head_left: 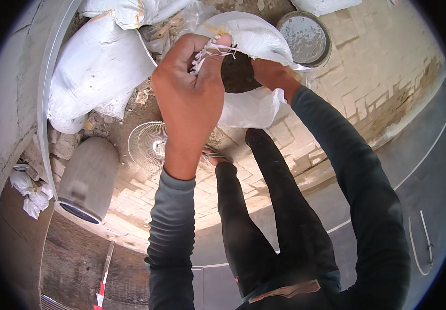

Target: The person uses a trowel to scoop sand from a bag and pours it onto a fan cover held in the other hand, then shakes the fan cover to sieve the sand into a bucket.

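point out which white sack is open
The white sack between the left hand and right hand: its mouth gapes, dark inside. The upper-left sack and top-right sack show no opening in view.

Bright overall, soft daylight look; source out of view. Paving mostly pale, close to washed-out toward its lower-left edge, browner and darker by its right edge. Open white sack: outside bright, folds readable; mouth in deep shadow, little detail. Dull sheen inside the bucket near the paving's top edge. Trousers near black, fabric detail mostly lost. Strong fisheye: metal strip bows, grey ground curves, black vignette in all corners, bluish fringe. Centre fairly sharp; rim softer, slightly hazy.
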Available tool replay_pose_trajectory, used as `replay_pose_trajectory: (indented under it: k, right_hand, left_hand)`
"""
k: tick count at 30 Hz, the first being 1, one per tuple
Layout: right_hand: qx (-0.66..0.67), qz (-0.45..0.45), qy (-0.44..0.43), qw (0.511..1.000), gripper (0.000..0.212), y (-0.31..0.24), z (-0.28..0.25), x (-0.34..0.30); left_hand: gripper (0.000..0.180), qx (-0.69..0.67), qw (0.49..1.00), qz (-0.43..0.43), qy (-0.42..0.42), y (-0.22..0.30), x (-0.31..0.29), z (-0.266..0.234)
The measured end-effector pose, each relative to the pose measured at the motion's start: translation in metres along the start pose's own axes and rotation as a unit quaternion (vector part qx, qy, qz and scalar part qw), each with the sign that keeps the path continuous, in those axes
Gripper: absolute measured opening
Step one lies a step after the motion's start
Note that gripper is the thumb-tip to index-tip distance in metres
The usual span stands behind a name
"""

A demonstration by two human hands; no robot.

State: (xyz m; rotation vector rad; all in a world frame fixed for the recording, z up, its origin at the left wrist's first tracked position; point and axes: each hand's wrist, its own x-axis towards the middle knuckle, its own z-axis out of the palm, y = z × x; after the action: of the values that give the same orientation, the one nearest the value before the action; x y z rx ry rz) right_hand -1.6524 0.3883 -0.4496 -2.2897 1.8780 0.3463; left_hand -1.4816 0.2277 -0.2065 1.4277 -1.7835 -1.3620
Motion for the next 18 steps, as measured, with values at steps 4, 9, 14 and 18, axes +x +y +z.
replay_pose_trajectory:
  k: [4,9,14,18]
  right_hand:
    - [0.197,-0.004,-0.084,0.977,0.022,-0.015,0.005,0.023]
    - [0.314,0.056,-0.169,0.933,0.024,0.007,-0.014,0.015]
    - [0.354,0.068,-0.177,0.916,0.026,-0.008,0.004,0.018]
    - [0.438,0.094,-0.221,0.866,0.028,-0.005,-0.005,0.002]
  left_hand:
    - [0.019,-0.062,0.995,-0.002,0.072,-0.018,-0.014,0.009]
    - [0.021,-0.062,0.992,-0.055,0.09,-0.017,-0.014,-0.005]
    - [0.023,-0.075,0.992,-0.062,0.078,-0.016,-0.018,-0.002]
    - [0.023,-0.087,0.991,-0.079,0.067,-0.015,-0.02,-0.001]
